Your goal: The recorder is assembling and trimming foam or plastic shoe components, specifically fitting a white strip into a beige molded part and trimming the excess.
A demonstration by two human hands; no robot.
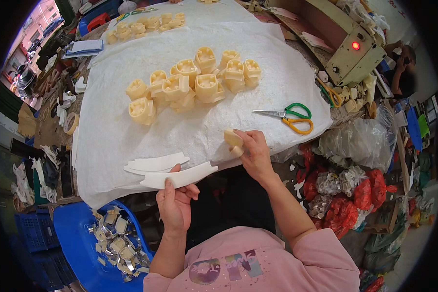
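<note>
White strip is gripped in the left hand, cream piece in the right hand, both at the near side of the counter; apparent step is pairing, next move likely needing edge alignment.

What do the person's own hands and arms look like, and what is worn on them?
The left hand and right hand wear no gloves; the forearms are bare, with no watch in view. The pink shirt has short sleeves and colourful lettering.

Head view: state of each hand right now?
Left hand: holding a white curved strip, thumb on top.
Right hand: holding a cream curved piece.
</note>
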